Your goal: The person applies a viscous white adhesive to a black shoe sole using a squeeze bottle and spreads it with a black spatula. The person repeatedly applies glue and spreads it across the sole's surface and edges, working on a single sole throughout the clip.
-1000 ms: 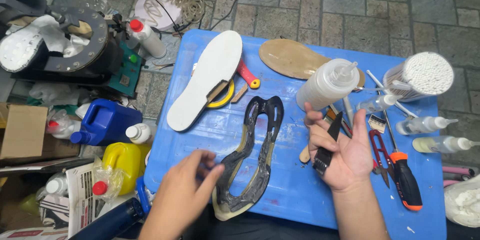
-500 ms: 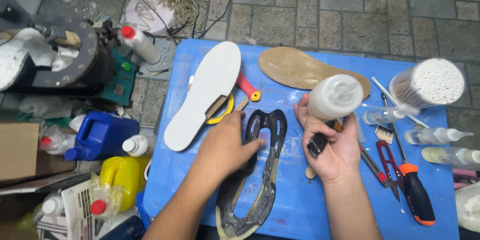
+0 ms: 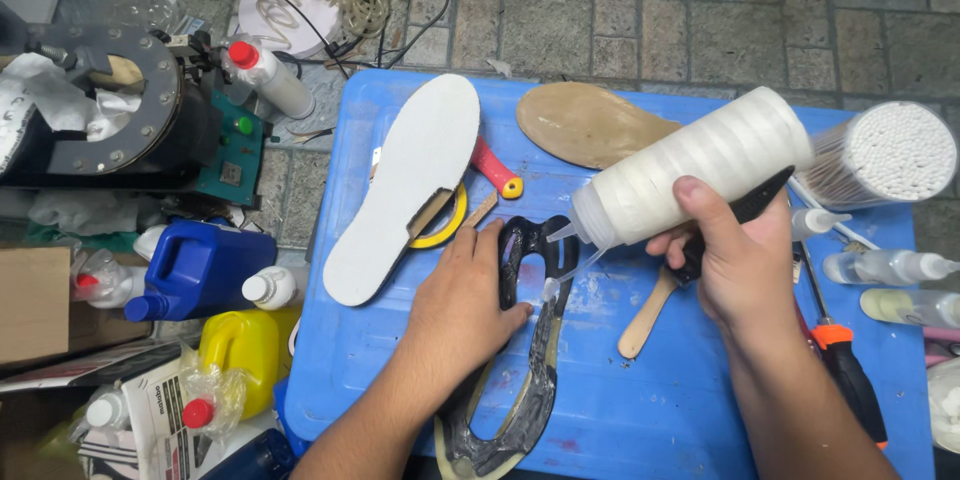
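I have the left hand (image 3: 462, 300) pressed flat, fingers spread and grasping nothing, on the black shoe sole frame (image 3: 525, 340) — a dark, glossy cut-out piece lying lengthwise on the blue table (image 3: 640, 410), its lower end reaching the near edge. My palm covers its left rail, and the fingertips lie beside its upper loop.

The right hand (image 3: 735, 260) is clenched around a white squeeze bottle (image 3: 695, 170), tipped down to the left so its clear nozzle points at the upper right rail of the frame; the tip sits just above or on it, I cannot tell which. A black tool handle (image 3: 750, 205) is pinned under the same fingers.

A white insole (image 3: 405, 190) lies left of the frame, overlapping a yellow tape roll (image 3: 450, 225), with a tan insole (image 3: 585, 125) above. A wooden spatula (image 3: 645, 315) rests just below the bottle. A tub of cotton swabs (image 3: 895, 155) stands at the far right, and an orange-handled screwdriver (image 3: 845, 370) lies near my right forearm.
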